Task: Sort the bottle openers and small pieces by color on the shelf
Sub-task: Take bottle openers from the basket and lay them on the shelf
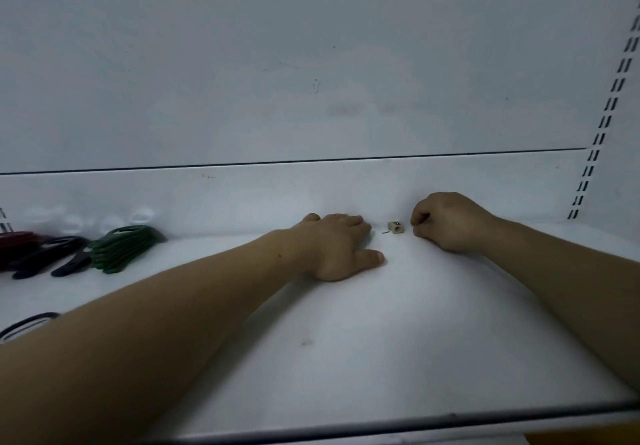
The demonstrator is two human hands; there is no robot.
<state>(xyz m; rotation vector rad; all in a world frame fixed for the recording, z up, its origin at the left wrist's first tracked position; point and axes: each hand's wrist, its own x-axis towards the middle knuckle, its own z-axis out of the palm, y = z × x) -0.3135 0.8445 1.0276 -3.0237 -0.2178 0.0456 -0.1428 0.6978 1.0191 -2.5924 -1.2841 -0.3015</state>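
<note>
My left hand (341, 245) lies palm down on the white shelf (346, 340) near the back wall, with the thumb stretched out to the right. My right hand (448, 223) rests further right with its fingers curled in tight toward the thumb; nothing shows inside them. Between the two hands stands a small beige piece (396, 227), touched by neither, with a tiny dark sliver (385, 232) just left of it. At the far left lie a stack of green bottle openers (121, 247), dark ones (52, 261) and red ones (15, 244).
Faint white ring-shaped pieces (140, 217) sit against the back wall behind the openers. A black loop (27, 323) shows at the left edge by my forearm. The shelf's front rail (415, 424) runs along the bottom, and a slotted upright (602, 122) stands at the right.
</note>
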